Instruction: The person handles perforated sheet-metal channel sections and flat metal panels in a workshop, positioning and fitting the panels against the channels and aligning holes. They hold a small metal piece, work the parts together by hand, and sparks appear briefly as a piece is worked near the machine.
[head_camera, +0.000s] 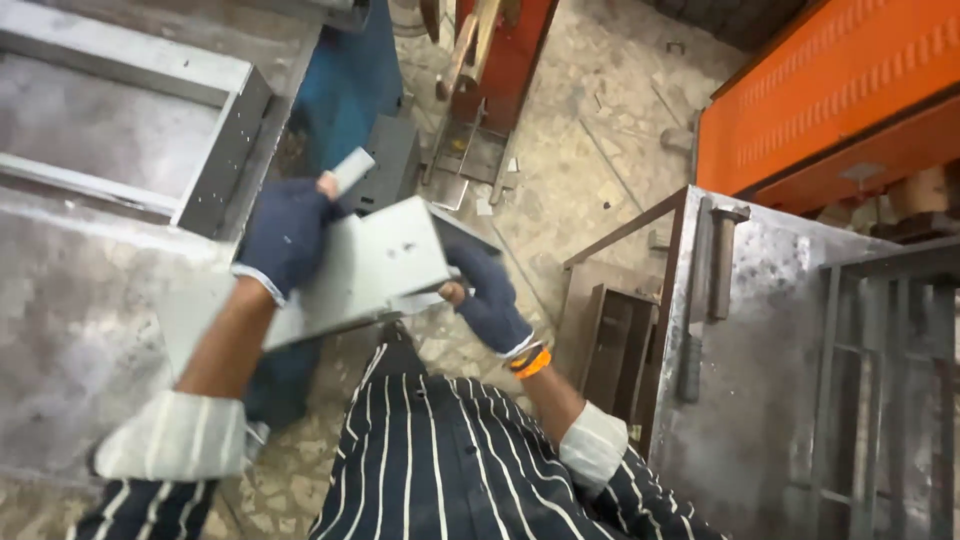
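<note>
Both hands wear dark blue gloves and share one load: a bent sheet-metal piece, pale grey and folded into an angle. The left hand is closed over its upper left part, with a narrow flange of the sheet sticking up past the knuckles. The right hand pinches the lower right edge from below, thumb showing bare at the rim. Gripping at opposite ends like this probably keeps the wide, floppy sheet level and away from the body; it hangs in the air in front of the striped shirt, above the stone floor, touching no support.

To the left of the left hand lies a steel bench carrying one shallow metal frame with punched holes along its side. Well to the right of the right hand stands one grey metal cabinet lying open-side up, with one hammer-like tool resting on its top. Beyond that is one orange machine housing.

Count: two gloved hands, one held sheet, one frame, one orange wristband on the right wrist.
</note>
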